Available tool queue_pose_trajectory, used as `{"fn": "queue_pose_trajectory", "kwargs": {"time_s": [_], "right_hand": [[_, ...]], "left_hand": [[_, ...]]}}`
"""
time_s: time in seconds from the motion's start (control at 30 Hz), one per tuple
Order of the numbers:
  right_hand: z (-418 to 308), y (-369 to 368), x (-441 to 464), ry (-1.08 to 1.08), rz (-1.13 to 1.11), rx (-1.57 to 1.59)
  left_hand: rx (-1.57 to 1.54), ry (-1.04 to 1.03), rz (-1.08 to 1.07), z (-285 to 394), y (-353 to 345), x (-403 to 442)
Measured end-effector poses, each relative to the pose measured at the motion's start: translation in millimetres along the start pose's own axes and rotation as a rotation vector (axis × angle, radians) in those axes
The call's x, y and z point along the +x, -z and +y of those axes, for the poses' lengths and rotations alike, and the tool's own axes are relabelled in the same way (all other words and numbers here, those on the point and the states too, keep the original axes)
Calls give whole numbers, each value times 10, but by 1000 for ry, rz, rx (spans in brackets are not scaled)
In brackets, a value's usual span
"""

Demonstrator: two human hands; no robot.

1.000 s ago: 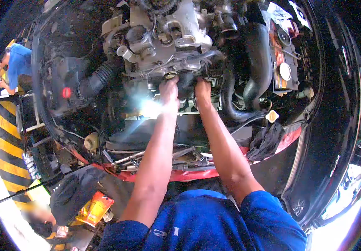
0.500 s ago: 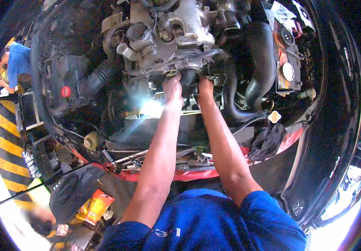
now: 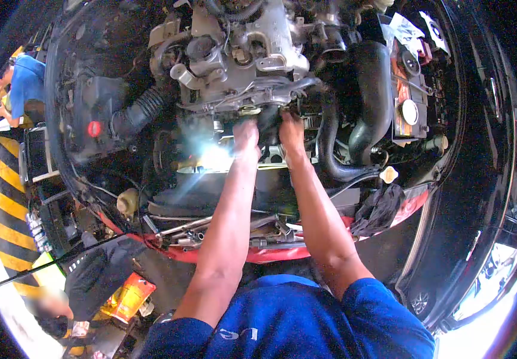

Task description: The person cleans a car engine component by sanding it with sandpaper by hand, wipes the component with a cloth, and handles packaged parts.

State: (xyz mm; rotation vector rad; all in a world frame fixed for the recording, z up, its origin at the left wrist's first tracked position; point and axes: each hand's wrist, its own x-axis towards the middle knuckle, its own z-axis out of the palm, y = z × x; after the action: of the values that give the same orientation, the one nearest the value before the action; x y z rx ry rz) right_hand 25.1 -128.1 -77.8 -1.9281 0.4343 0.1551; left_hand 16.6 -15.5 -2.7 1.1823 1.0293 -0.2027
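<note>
Both arms reach into the engine bay of a car, at the front of the metal engine (image 3: 234, 78). My left hand (image 3: 246, 136) is beside a dark round part (image 3: 266, 122) below the engine cover; its fingers are blurred and partly hidden. On the other side of that part is my right hand (image 3: 291, 130), close to a ribbed pulley or belt area, its fingertips smeared and in shadow. What either hand touches cannot be made out. A bright lamp (image 3: 215, 157) shines just left of my left hand.
Metal tools (image 3: 192, 232) lie along the red front edge (image 3: 270, 252). Black hoses (image 3: 373, 90) and a battery (image 3: 414, 113) are on the right, a black ribbed duct (image 3: 144, 107) on the left. One person in blue (image 3: 28, 87) is at upper left, another (image 3: 94, 272) at lower left.
The view has shifted slightly. Both hands have drawn back a little from the engine's front, towards the body.
</note>
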Motion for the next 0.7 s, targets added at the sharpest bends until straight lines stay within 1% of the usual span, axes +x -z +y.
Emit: {"fn": "queue_pose_trajectory", "kwargs": {"time_s": [0.03,0.07,0.1,0.13,0.2,0.23,0.3,0.33,0.37,0.43,0.47,0.53,0.57,0.6,0.67,0.7], "right_hand": [[80,-53,25,-132,59,250],[198,-113,63,-248,152,507],[-92,-7,7,-662,25,558],[-68,-34,-71,-454,41,557],[87,-64,-63,-45,15,228],[164,-71,-33,-47,15,227],[268,-74,14,-51,17,226],[116,-49,-30,-193,46,310],[77,-62,-71,-336,76,395],[81,-110,-102,13,105,116],[29,-106,-115,194,120,-24],[-29,-8,-117,265,72,-145],[-72,45,-120,303,50,-204],[42,43,-57,307,65,-340],[81,0,-132,254,79,-311],[31,-37,-145,214,77,-148]], "left_hand": [[158,-38,64,8,-22,-44],[172,-138,31,-142,44,116],[183,-240,-2,-302,112,287],[191,-340,-34,-457,181,449],[149,-351,-83,-526,211,584],[95,-283,-63,-592,184,633],[57,-178,-8,-500,89,494],[74,-143,29,-230,-2,197],[56,-128,26,-221,22,204],[22,-97,21,-169,68,175],[0,-65,-38,-156,151,192],[-33,-126,-105,-183,146,244],[-36,-221,-111,-200,79,303],[-34,-308,-115,-257,37,337],[-18,-215,-45,-271,73,274],[-13,-168,-11,-168,81,124]]}}
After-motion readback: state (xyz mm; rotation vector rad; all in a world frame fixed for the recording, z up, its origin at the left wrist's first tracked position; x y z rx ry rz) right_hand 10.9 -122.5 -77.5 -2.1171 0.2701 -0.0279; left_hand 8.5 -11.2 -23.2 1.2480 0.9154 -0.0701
